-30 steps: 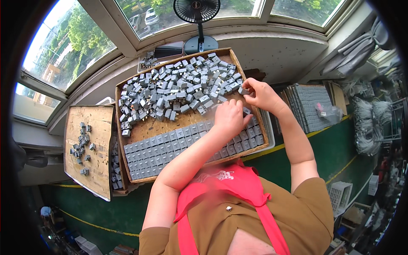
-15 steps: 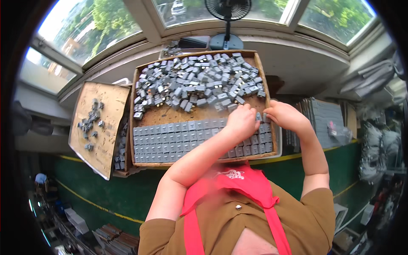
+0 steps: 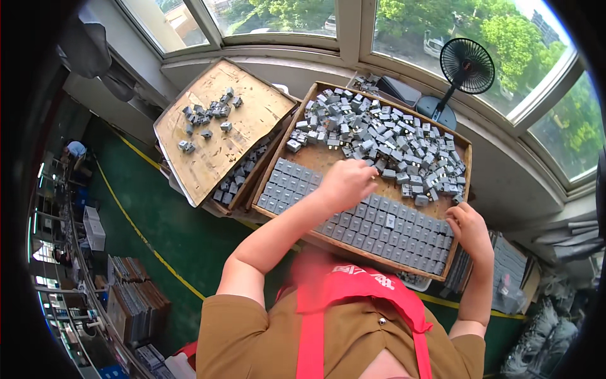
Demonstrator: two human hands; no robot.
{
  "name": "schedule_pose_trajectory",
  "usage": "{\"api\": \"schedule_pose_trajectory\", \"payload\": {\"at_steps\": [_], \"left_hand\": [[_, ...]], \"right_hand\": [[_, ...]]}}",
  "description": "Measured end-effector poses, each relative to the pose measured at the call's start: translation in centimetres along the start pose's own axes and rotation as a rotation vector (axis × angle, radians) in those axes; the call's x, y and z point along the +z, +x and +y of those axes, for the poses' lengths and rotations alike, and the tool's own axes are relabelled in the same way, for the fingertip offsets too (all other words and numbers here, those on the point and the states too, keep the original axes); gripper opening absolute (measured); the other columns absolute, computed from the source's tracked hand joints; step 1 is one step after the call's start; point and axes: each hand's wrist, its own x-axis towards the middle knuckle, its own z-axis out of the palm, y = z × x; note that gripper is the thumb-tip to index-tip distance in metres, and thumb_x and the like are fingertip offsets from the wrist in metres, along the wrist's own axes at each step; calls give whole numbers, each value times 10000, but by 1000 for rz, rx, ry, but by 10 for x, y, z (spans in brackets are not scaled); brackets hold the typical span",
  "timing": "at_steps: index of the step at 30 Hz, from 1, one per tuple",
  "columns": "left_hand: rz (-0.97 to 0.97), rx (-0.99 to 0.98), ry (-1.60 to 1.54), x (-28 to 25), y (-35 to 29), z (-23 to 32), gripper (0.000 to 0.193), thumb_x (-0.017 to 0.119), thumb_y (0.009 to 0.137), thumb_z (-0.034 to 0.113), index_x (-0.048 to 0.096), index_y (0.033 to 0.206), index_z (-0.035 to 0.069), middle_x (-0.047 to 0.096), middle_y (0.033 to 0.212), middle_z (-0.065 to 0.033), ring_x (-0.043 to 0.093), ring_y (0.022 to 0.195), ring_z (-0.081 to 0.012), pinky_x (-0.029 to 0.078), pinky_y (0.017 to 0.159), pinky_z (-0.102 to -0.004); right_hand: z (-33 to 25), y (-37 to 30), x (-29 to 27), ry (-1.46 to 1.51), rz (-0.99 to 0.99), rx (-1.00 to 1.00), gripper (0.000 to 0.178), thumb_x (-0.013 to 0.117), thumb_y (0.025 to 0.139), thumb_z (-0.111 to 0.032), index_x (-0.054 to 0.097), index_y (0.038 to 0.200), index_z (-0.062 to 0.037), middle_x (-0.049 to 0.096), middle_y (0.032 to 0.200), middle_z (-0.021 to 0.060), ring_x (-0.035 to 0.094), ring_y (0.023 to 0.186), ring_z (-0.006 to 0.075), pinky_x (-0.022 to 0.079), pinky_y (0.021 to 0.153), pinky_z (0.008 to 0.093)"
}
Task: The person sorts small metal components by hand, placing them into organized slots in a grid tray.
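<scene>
A shallow wooden tray holds many small grey plastic blocks. Neat rows of blocks stand side by side along its near side, while a loose heap of blocks fills the far part. My left hand is over the far edge of the rows, fingers curled and pinched together; whatever is in the fingertips is too small to make out. At the tray's right rim my right hand has bent fingers close together by the end of the rows. What those fingers grip is hidden.
A tilted board with several loose blocks lies left of the tray, above another box of blocks. A fan stands behind, near the windows. Stacked grey panels are at the right. A person is far off at left.
The view has turned, so the tray now appears slanted. My left hand has moved leftward along the rows, away from my right hand, which stays at the right rim.
</scene>
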Motion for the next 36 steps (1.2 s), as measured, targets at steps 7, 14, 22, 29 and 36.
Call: {"api": "schedule_pose_trajectory", "payload": {"at_steps": [7,14,22,29,36], "left_hand": [[53,-459,568,-55,-42,-115,233,698,781,309,670,887,104,566,831,-80,598,811,-257,498,682,-370],[-44,-318,34,-81,-68,-134,168,680,782,197,681,936,131,546,860,-96,583,821,-297,500,733,-404],[-28,-300,76,-82,-72,-148,185,687,780,239,663,910,109,528,869,-104,594,803,-298,511,685,-403],[-20,-212,79,-78,-76,-151,196,700,767,258,620,821,87,519,883,-108,586,784,-297,498,658,-419],[-11,-174,74,-73,-76,-153,194,685,785,256,591,806,88,508,873,-108,576,769,-294,481,632,-421]], "right_hand": [[-83,90,31,36,-90,-354,70,621,828,-99,616,868,-43,581,830,111,592,788,305,487,686,381],[-167,216,121,-48,124,-609,202,683,764,-175,612,925,-75,592,913,74,567,939,268,462,817,371],[-211,237,149,-319,80,-358,315,732,729,-244,598,980,-108,569,1028,43,541,1020,236,415,893,379],[-219,226,141,-227,-9,-342,266,732,729,-261,600,905,-111,576,929,38,572,915,238,437,811,359],[-231,243,167,-437,243,-256,272,718,716,-258,570,867,-86,569,866,50,574,884,224,428,792,349]]}}
